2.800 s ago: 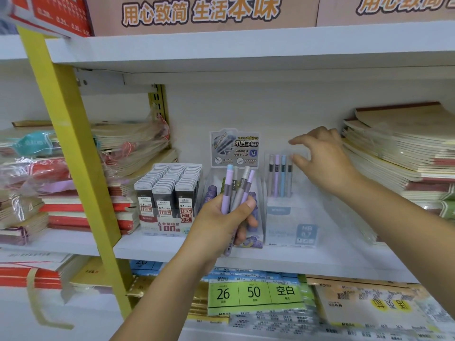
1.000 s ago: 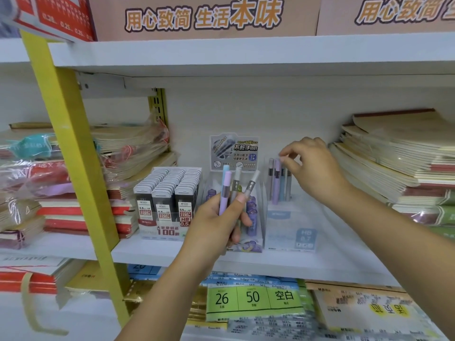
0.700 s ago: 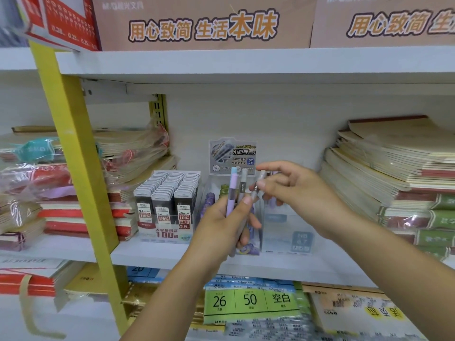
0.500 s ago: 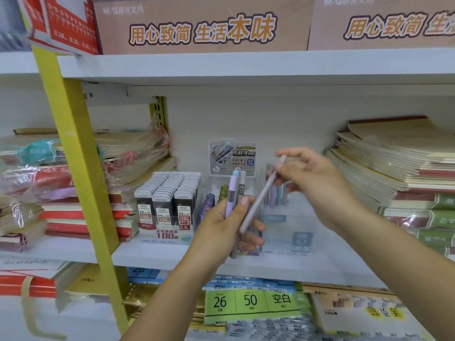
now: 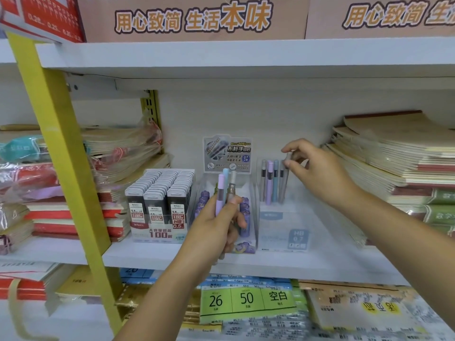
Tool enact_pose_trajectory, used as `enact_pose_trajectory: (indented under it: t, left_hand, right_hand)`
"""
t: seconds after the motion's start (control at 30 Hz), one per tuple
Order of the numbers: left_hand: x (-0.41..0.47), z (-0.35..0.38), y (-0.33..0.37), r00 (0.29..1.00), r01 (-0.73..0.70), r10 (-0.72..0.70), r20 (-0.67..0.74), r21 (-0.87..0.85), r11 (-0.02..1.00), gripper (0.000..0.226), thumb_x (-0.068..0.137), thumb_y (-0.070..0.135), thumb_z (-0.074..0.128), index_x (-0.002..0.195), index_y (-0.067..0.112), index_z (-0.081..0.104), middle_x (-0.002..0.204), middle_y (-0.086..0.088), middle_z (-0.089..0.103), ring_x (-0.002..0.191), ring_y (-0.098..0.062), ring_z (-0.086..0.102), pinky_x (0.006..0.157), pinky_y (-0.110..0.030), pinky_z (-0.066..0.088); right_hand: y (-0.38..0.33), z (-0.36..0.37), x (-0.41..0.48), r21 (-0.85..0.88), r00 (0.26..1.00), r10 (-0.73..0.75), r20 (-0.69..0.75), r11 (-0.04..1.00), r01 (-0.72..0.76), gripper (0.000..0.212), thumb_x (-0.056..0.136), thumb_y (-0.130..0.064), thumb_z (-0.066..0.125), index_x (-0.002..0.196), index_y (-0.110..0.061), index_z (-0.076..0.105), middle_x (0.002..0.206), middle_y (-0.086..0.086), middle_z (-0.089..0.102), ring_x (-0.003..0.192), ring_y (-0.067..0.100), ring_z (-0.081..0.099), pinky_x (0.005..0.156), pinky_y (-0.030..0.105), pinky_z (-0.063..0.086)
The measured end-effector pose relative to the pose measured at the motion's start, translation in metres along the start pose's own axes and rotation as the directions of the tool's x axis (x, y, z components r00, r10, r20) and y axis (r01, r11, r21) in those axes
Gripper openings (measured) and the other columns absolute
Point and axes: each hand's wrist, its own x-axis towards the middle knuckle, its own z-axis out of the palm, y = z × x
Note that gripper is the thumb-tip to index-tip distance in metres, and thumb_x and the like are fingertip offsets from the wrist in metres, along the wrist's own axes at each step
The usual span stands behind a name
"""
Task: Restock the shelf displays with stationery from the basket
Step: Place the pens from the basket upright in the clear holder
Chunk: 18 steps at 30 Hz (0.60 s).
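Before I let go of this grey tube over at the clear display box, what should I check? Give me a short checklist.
1. Right hand pinches the slim grey lead tube by its top: ok.
2. Tube's lower end is inside the clear plastic display box: ok.
3. Tube seated in a slot: cannot tell.
4. Tube upright like the four standing tubes: not ok, it leans.
5. Left hand grips three pastel tubes securely: ok.
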Motion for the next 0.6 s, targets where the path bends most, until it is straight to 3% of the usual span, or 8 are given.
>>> enact_pose_trajectory:
  t: [0.07, 0.13, 0.27, 0.4, 0.6]
  left_hand:
    - [0.000, -0.001, 0.000, 1.000, 0.006, -0.006, -0.010, 0.010, 1.000, 0.027, 0.101, 0.037, 0.050, 0.090, 0.018, 0.066, 0.069, -0.007, 0.058, 0.043, -0.013, 0.035, 0.042, -0.025, 0.029]
    - [-0.001, -0.003, 0.000, 1.000, -0.003, 0.004, -0.014, 0.027, 1.000, 0.029, 0.101, 0.036, 0.050, 0.086, 0.016, 0.065, 0.070, -0.011, 0.054, 0.044, -0.014, 0.035, 0.042, -0.026, 0.028]
    - [-0.002, -0.005, 0.001, 0.999, -0.034, 0.035, -0.010, 0.037, 0.999, 0.023, 0.104, 0.032, 0.046, 0.100, 0.021, 0.065, 0.065, 0.002, 0.061, 0.043, -0.010, 0.039, 0.039, -0.023, 0.031]
    - [-0.002, -0.006, -0.001, 0.999, -0.045, 0.046, -0.026, 0.042, 0.998, 0.024, 0.104, 0.033, 0.046, 0.099, 0.026, 0.068, 0.066, 0.002, 0.062, 0.045, -0.010, 0.041, 0.039, -0.023, 0.033]
    - [-0.003, -0.006, -0.002, 0.998, -0.066, 0.067, -0.016, 0.041, 0.997, 0.023, 0.104, 0.031, 0.045, 0.106, 0.026, 0.067, 0.067, 0.002, 0.064, 0.047, -0.012, 0.042, 0.042, -0.023, 0.037]
  right_hand:
    - [0.002, 0.002, 0.001, 0.003, 1.000, 0.008, 0.011, 1.000, -0.008, 0.020, 0.091, -0.019, 0.063, 0.109, -0.028, 0.059, 0.083, -0.014, 0.064, 0.077, -0.007, 0.055, 0.066, 0.019, 0.039]
    - [0.002, 0.002, 0.001, 0.041, 1.000, 0.018, 0.008, 0.999, -0.018, 0.020, 0.091, -0.019, 0.064, 0.107, -0.029, 0.059, 0.080, -0.014, 0.065, 0.077, -0.009, 0.055, 0.063, 0.007, 0.036]
    - [-0.005, -0.003, 0.003, 0.097, 0.999, -0.007, -0.050, 0.995, 0.012, 0.021, 0.089, -0.019, 0.065, 0.105, -0.030, 0.058, 0.075, -0.013, 0.066, 0.071, -0.010, 0.055, 0.061, 0.003, 0.035]
    - [-0.021, 0.002, 0.005, 0.174, 0.995, -0.057, -0.081, 0.982, 0.071, 0.023, 0.089, -0.022, 0.066, 0.105, -0.033, 0.054, 0.073, -0.016, 0.065, 0.066, -0.009, 0.054, 0.062, 0.004, 0.034]
    - [-0.025, 0.020, 0.003, 0.051, 0.995, -0.102, -0.005, 0.993, 0.102, 0.020, 0.089, -0.020, 0.067, 0.102, -0.027, 0.054, 0.081, -0.013, 0.063, 0.072, -0.018, 0.050, 0.064, -0.001, 0.032]
